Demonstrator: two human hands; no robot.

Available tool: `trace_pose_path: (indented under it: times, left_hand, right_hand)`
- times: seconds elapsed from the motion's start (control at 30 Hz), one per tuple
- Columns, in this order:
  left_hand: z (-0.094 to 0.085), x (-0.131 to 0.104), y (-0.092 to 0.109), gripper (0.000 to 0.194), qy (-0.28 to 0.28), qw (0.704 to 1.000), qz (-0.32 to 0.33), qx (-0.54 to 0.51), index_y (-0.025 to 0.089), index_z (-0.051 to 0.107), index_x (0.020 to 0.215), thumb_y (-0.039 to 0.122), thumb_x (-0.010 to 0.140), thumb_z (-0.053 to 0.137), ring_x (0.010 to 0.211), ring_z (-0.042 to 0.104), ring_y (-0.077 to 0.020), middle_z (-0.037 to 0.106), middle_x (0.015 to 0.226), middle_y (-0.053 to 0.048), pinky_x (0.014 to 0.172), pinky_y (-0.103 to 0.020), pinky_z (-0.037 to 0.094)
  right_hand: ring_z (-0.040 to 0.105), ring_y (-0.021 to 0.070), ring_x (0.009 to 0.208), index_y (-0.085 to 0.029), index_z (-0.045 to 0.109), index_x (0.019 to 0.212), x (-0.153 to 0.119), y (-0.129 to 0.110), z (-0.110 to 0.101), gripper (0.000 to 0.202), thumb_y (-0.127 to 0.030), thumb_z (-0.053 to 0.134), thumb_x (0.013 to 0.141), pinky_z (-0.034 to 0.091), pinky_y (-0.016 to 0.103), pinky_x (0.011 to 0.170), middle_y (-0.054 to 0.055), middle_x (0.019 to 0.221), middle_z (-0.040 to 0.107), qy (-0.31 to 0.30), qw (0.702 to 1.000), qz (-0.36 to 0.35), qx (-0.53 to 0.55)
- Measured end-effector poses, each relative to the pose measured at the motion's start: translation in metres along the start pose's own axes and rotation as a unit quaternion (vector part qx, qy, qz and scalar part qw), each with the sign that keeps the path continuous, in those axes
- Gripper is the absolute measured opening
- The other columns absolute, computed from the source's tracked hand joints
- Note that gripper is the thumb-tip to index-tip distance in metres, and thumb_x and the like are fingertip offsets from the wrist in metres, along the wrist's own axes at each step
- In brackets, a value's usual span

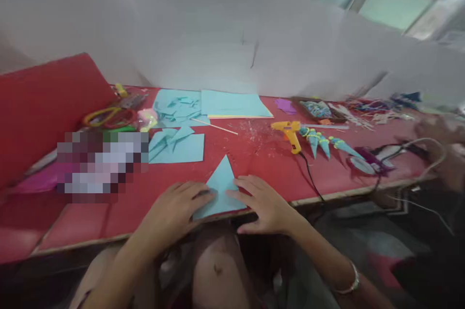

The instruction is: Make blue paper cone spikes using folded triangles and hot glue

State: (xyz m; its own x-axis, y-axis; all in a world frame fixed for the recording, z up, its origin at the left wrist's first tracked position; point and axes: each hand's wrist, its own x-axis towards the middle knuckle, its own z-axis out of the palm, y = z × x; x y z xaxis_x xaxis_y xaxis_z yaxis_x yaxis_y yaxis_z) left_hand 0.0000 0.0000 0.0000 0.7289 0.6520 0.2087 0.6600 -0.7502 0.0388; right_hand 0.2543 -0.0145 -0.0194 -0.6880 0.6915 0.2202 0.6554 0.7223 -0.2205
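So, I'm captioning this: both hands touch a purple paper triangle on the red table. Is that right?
Not the colour: in the head view, the left hand and right hand touch a light blue paper triangle on the red table. The rest stands.

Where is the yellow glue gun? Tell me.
In the head view, the yellow glue gun lies right of centre on the red tabletop, just left of the blue paper cones.

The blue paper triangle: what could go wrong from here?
The blue paper triangle lies at the edge of the red table, so it might slip off. The left hand and right hand lie on it; uneven pressure could crease it. The cord of the glue gun runs to that edge; a snag could drag the gun.
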Motion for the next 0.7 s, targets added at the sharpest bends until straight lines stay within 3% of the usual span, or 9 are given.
trace_pose_path:
  times: [0.17,0.33,0.5,0.7]
  left_hand:
    - [-0.001,0.001,0.000,0.030,0.004,1.000,-0.009,-0.008,0.023,0.066,0.103,0.017,0.074,0.065,0.082,0.061,-0.0185,0.068,0.092,-0.003,0.070,-0.031,0.043]
    - [0.000,0.000,0.003,0.017,0.032,0.999,-0.020,-0.012,0.024,0.067,0.094,0.025,0.078,0.063,0.079,0.061,-0.0177,0.068,0.083,-0.001,0.068,-0.031,0.039]
    - [0.007,0.004,0.003,0.012,0.028,0.993,-0.093,-0.062,0.023,0.068,0.086,0.026,0.081,0.057,0.075,0.060,-0.0159,0.067,0.080,0.000,0.067,-0.028,0.038]
    - [0.009,0.009,0.004,0.024,-0.001,0.982,-0.164,-0.098,0.019,0.067,0.078,0.036,0.085,0.051,0.069,0.058,-0.0148,0.064,0.073,-0.001,0.060,-0.025,0.035]
  right_hand:
    - [0.046,0.0222,0.109,-0.021,0.059,0.118,0.010,-0.001,0.001,0.044,-0.049,0.049,0.084,0.040,0.039,0.094,0.011,0.115,0.055,0.027,0.999,0.014,0.038]
    - [0.048,0.0194,0.095,-0.021,0.064,0.107,0.018,0.001,0.001,0.027,-0.026,0.058,0.081,0.044,0.034,0.084,0.008,0.101,0.057,0.042,0.994,0.028,0.095]
    - [0.049,0.0178,0.092,-0.021,0.068,0.095,0.024,0.000,0.001,0.019,-0.029,0.060,0.080,0.043,0.032,0.083,0.007,0.097,0.058,0.064,0.988,0.059,0.126]
    - [0.050,0.0160,0.087,-0.019,0.068,0.085,0.032,0.000,-0.001,0.015,-0.031,0.058,0.082,0.041,0.031,0.081,0.005,0.093,0.060,0.070,0.981,0.087,0.157]
